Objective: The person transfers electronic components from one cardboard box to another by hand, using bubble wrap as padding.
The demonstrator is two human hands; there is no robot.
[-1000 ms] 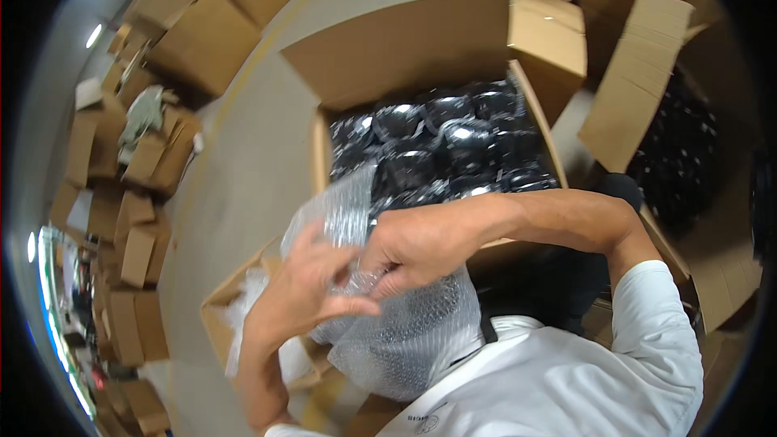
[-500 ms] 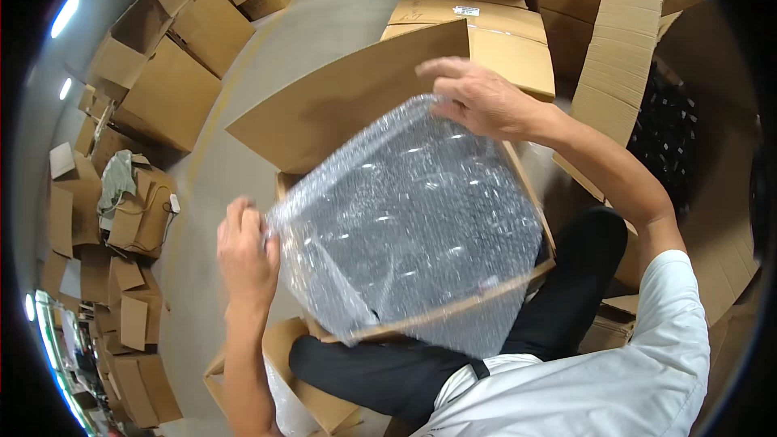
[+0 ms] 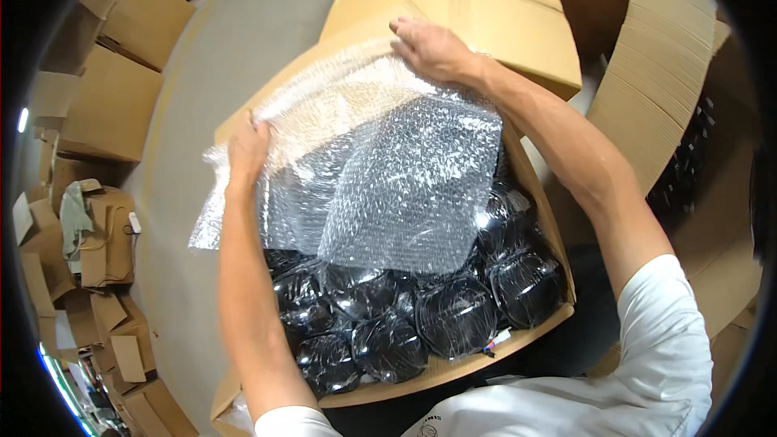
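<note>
A clear sheet of bubble wrap point(image 3: 405, 186) stretches between my two hands over the far part of a cardboard box point(image 3: 538, 320) in front of me. My left hand point(image 3: 248, 150) is closed on the sheet's left part. At the far edge, my right hand point(image 3: 433, 47) grips the sheet near the box's raised flap. Several round black items point(image 3: 456, 317) in clear plastic fill the box and show uncovered along its near side. Through the sheet, the dark contents behind show only dimly. A small coloured object point(image 3: 498, 340) lies by the near rim.
A taped carton point(image 3: 453, 8) stands just beyond the box. To the right is an open box point(image 3: 655, 73) with its flap up and black items inside. Several opened cartons point(image 3: 113, 101) line the left side, past a strip of grey floor point(image 3: 190, 275).
Both hands have moved away from me, drawing the bubble wrap toward the far side. The black items along the near side are now uncovered. My view has come closer to the box.
</note>
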